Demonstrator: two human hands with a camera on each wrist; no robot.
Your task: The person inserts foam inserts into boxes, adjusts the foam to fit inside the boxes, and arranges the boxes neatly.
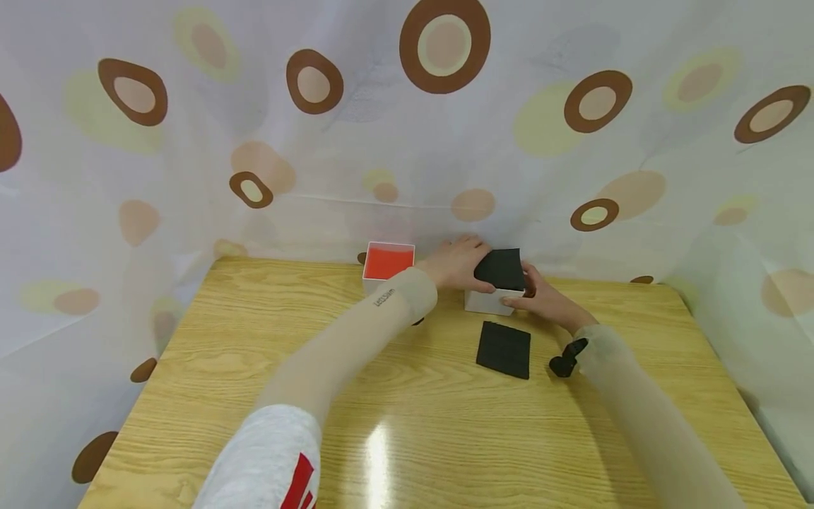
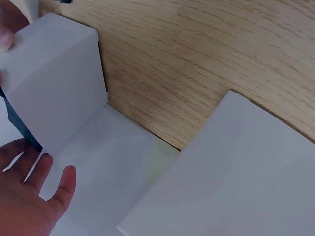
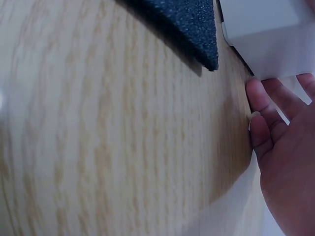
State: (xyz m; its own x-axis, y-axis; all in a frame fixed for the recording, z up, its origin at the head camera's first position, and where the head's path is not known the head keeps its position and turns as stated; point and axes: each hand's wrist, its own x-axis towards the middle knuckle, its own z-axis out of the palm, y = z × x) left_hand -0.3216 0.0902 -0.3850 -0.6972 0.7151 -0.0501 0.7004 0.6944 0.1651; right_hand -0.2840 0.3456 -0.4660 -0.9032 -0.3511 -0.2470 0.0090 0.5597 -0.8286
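A white box [image 1: 486, 302] stands near the back of the table with a black foam square [image 1: 499, 269] over its top. My left hand [image 1: 459, 265] reaches across the foam's left edge, thumb at the near corner and fingers towards the far one. In the left wrist view the fingers of this hand [image 2: 32, 189] are spread beside the box's upper edge, where a dark strip of foam shows. My right hand [image 1: 545, 300] grips the box's right side, thumb on the front face. Its fingers [image 3: 261, 98] press against the box's lower edge in the right wrist view.
A second black foam square [image 1: 504, 350] lies flat on the wooden table [image 1: 432, 410] in front of the box. To the left stands another white box [image 1: 375, 285] with a red-orange top surface [image 1: 386, 263]. A patterned curtain [image 1: 381, 148] hangs behind the table.
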